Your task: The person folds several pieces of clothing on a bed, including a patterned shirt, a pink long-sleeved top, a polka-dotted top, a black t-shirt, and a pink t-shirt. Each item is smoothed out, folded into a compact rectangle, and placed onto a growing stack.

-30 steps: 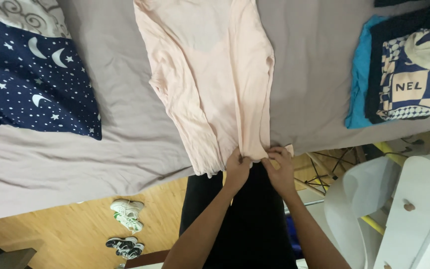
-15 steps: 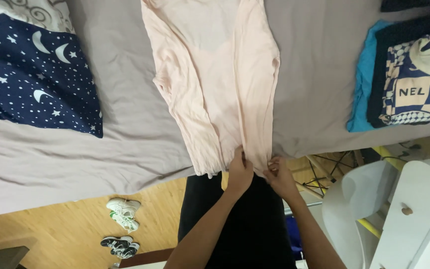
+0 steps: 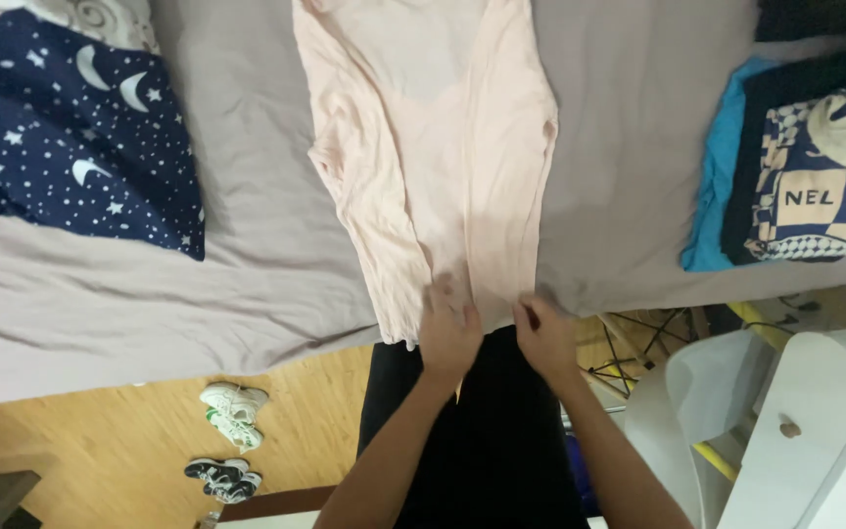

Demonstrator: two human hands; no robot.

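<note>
A pale pink garment (image 3: 433, 147) lies folded lengthwise on a grey bed sheet (image 3: 247, 245), its lower end hanging at the bed's front edge. My left hand (image 3: 449, 328) rests flat on the garment's bottom hem, fingers spread. My right hand (image 3: 542, 333) pinches the hem's right corner at the sheet's edge. Both hands sit side by side, a little apart.
A navy cloth with moons and stars (image 3: 61, 147) lies at the left of the bed. A stack of folded clothes, blue and patterned (image 3: 805, 186), sits at the right. Two pairs of shoes (image 3: 232, 441) stand on the wooden floor. White furniture (image 3: 785, 431) stands at lower right.
My hands have moved slightly apart along the hem. The left hand has flattened onto the garment, and the view has shifted a little.
</note>
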